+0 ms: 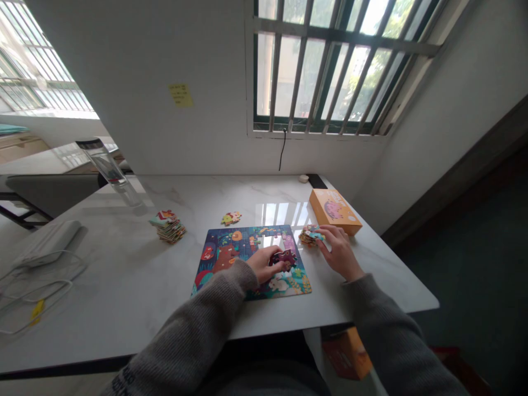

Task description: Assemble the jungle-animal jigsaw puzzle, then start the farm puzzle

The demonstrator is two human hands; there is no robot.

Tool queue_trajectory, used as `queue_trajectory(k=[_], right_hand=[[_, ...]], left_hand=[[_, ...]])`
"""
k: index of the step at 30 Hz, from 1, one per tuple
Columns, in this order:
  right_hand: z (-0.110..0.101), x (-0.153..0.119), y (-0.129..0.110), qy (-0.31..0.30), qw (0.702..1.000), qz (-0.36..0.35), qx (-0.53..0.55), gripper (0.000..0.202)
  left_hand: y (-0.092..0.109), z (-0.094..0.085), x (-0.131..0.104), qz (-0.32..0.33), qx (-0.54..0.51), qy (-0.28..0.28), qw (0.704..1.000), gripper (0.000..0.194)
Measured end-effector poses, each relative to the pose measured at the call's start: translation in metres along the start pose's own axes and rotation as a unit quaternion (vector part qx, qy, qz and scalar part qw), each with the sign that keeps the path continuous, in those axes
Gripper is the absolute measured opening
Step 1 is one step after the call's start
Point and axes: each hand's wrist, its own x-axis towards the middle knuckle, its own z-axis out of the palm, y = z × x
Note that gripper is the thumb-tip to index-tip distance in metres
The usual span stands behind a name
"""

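A colourful jigsaw puzzle (223,258) lies on the white marbled table, with a gap in its upper right part where the table shows. Over the right half of it, my left hand (266,265) grips a dark puzzle piece (284,258) between thumb and fingers. My right hand (339,253) is at a small pile of puzzle pieces (307,235) just right of the puzzle, its thumb and fingertips closed on a light blue piece (317,235) at the top. Behind the puzzle lie a few yellow and pink pieces (231,218).
A taller stack of pieces (169,228) stands left of the puzzle. An orange box (335,212) sits behind my right hand, near a black flat object (317,181). Farther left are a clear bottle (105,162), a white device (53,242) and looping cables (61,283).
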Motion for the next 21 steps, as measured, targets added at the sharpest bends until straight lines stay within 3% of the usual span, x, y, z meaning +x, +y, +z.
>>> queue_trajectory(k=[6,13,17,21], right_hand=[[0.015,0.002,0.023,-0.042,0.997,0.012,-0.059,0.018],[0.010,0.002,0.023,-0.007,0.999,0.003,-0.050,0.013],[0.000,0.004,0.009,0.075,0.997,-0.019,-0.029,0.019],[0.004,-0.006,-0.027,0.105,0.989,-0.068,0.078,0.015]], left_hand=[[0.005,-0.007,0.002,-0.065,-0.084,0.028,0.994,0.017],[-0.002,-0.007,0.005,-0.077,-0.187,0.016,0.979,0.018],[0.000,-0.008,0.006,-0.107,-0.218,0.022,0.970,0.017],[0.001,-0.005,0.006,-0.127,-0.248,0.017,0.960,0.022]])
